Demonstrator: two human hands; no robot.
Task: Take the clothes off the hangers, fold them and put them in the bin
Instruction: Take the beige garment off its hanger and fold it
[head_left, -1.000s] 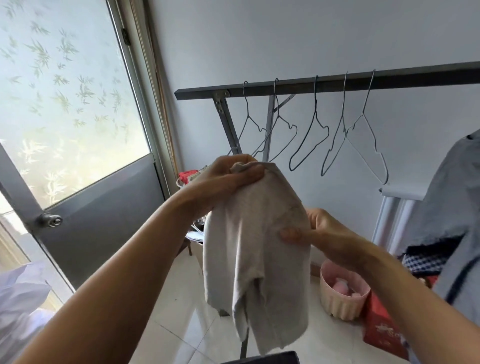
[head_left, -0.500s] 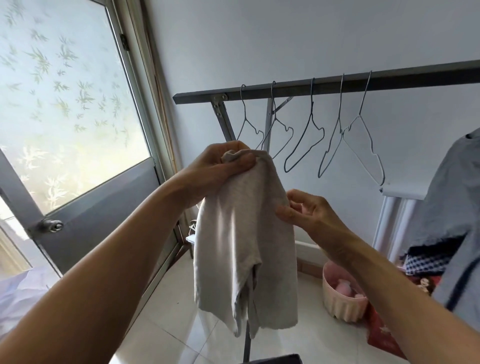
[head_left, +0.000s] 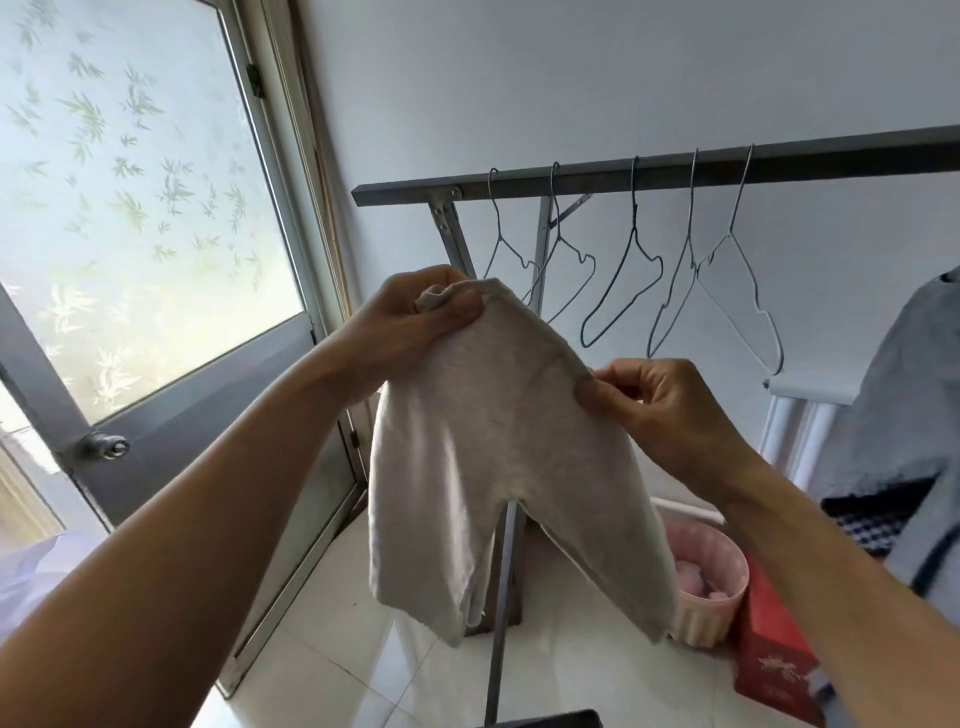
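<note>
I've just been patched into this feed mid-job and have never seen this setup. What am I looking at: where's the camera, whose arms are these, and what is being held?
There is no machine here. These are a person's two bare arms, filmed by one wide-angle camera worn on the head, so you see roughly what that person sees. The left hand grips one top corner of the small pale grey trousers, and the right hand pinches the other side, holding them spread in the air. Behind, five bare wire hangers hang on a dark rail. On the tiled floor below stand a pink bin with pink items inside and a red box beside it.
</note>
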